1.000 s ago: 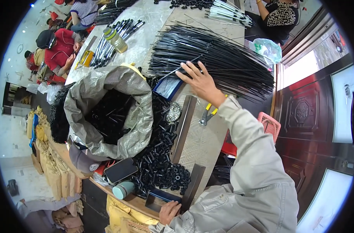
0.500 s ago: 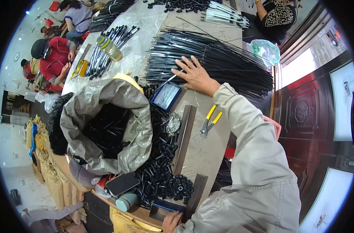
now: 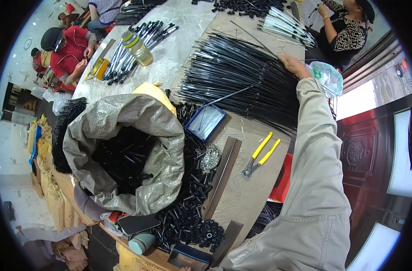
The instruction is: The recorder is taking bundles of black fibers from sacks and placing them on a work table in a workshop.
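At the far right end of a broad pile of thin black rods [image 3: 242, 77], my right hand [image 3: 294, 67] has its fingers curled round rod ends. One longer rod slants up and left from these fingers. Only a sliver of my left hand [image 3: 186, 268] shows at the lower edge, beside a dark blue open box [image 3: 192, 252]; its fingers are hidden. A single grey rod [image 3: 228, 96] bridges the pile and a blue tray [image 3: 218, 129] of thin pale strips. Yellow-handled pincers [image 3: 261, 155] lie on the table, nearer me than the pile.
A grey woven sack [image 3: 163, 192] of black parts stands at left. Small black fittings [image 3: 188, 230], a metal angle bar [image 3: 221, 178], a phone [image 3: 138, 223] and a green cup [image 3: 141, 243] lie nearer. A bottle [image 3: 137, 49] and white rods [image 3: 287, 27] are farther off. Co-workers sit around.
My right hand has gone from lying spread on the pile's near side to its far right end, fingers now curled. My left hand has slipped mostly below the lower edge. The view has shifted.
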A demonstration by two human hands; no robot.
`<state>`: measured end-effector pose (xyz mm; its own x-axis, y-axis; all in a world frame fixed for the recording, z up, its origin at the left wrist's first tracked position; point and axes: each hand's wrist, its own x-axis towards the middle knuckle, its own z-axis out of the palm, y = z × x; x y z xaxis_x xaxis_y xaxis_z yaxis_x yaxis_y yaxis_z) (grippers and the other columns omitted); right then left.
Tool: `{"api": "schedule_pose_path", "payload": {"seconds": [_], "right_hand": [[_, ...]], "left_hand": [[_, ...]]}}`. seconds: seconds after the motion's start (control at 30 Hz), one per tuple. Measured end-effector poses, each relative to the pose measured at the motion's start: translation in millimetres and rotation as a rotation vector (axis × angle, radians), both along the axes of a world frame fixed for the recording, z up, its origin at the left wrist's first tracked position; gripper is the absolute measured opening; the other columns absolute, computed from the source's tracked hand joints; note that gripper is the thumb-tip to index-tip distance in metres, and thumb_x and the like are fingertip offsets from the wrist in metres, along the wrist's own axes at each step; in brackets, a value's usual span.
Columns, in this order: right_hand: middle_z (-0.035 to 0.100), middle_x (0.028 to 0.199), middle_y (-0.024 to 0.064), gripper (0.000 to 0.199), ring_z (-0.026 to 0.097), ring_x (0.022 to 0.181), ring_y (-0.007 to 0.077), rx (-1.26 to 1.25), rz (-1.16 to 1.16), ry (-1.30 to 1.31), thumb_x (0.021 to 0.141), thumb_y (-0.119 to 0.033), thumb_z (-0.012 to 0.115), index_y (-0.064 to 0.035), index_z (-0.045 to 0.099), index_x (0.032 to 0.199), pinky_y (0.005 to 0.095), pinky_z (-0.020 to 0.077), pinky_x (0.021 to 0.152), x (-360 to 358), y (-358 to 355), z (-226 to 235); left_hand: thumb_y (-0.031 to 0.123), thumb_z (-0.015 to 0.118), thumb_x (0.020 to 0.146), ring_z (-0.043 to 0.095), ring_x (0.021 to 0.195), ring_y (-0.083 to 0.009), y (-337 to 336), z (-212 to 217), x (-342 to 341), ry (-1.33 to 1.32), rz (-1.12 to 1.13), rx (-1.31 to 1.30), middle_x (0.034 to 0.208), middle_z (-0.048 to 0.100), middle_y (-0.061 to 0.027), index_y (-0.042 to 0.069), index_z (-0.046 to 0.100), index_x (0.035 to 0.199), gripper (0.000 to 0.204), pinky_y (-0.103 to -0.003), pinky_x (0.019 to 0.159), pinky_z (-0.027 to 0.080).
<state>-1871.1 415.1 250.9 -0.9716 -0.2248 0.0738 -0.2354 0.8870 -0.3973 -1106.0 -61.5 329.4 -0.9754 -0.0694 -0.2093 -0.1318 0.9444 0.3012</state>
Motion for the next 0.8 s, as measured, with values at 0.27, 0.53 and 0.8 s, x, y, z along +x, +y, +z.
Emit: {"api": "schedule_pose_path", "payload": {"seconds": [0.27,0.53,0.8], "right_hand": [[0.061,0.093,0.0221,0.048,0.058,0.089,0.0381,0.504,-0.226,-0.153,0.087,-0.044,0.041,-0.0028,0.064,0.094,0.0433,0.0447,0.077,23.2,10.6,26.1],[0.061,0.084,0.0156,0.017,0.059,0.076,0.0329,0.272,0.129,-0.103,0.079,-0.014,0.055,-0.0061,0.063,0.092,0.0368,0.0463,0.067,36.7,36.6,37.1],[0.053,0.086,0.013,0.009,0.055,0.078,0.0329,0.234,0.182,0.133,0.083,-0.015,0.052,-0.0068,0.056,0.082,0.038,0.0437,0.07,43.6,34.2,60.1]], "left_hand": [[0.031,0.057,0.079,0.047,0.11,-0.0313,-8.9,-16.0,20.6,-0.195,0.13,0.162,0.116,0.053,-0.0133,0.01,0.052,0.118,0.045,-0.048,0.096,0.031],[0.036,0.055,0.08,0.04,0.117,-0.0312,-12.1,-23.1,34.4,-0.425,0.097,0.024,0.122,0.049,-0.0134,0.013,0.049,0.123,0.049,-0.05,0.1,0.021],[0.036,0.05,0.081,0.043,0.112,-0.027,-14.4,-28.2,35.8,-0.179,-0.067,-0.104,0.121,0.049,-0.0104,0.015,0.045,0.126,0.05,-0.044,0.094,0.025]]}}
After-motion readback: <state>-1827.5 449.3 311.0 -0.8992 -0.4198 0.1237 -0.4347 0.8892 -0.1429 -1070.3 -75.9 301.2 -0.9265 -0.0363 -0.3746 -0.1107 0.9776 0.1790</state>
